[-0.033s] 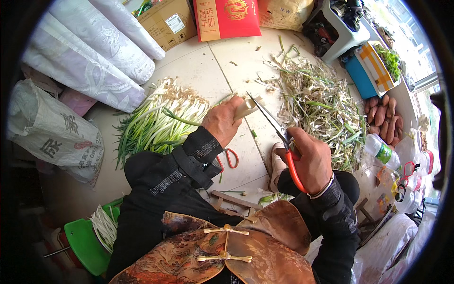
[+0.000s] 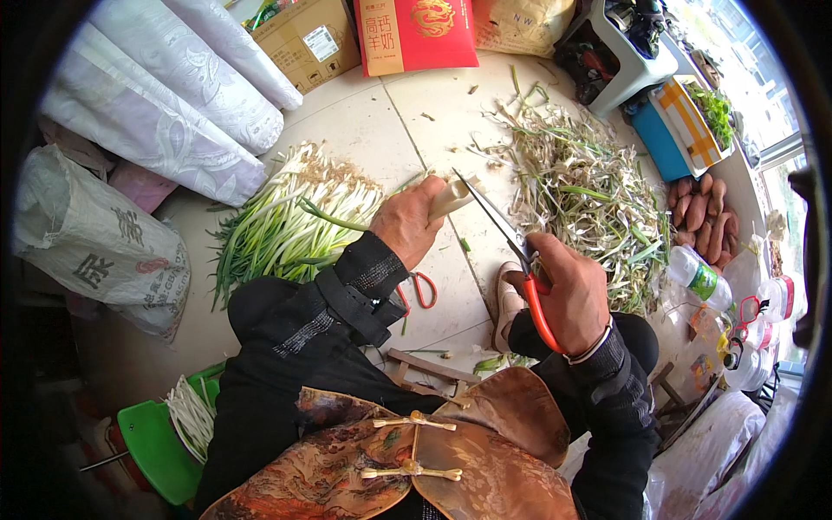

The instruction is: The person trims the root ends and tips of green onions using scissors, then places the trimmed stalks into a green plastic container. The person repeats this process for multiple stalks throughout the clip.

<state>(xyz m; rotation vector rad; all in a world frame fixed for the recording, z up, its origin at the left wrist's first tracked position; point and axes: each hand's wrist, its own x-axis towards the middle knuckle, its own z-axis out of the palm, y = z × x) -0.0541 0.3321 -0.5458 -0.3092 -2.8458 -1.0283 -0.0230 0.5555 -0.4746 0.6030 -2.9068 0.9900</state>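
My left hand is closed around a thick, pale, tube-shaped piece, whose end sticks out past the fingers to the right. Its exact kind is hard to make out. In my right hand is a pair of scissors with red handles. The blades point up and left, and their tips come beside the pale piece; contact cannot be told. Left of my left hand lies a heap of scallions, white root ends away from me and green leaves nearer. A pile of dry leaves and trimmings spreads beyond my right hand.
Another red-handled tool lies on the tiles below my left wrist. A small wooden stool stands between my legs. To the left are a white woven sack and a green container; sweet potatoes and plastic bottles sit right.
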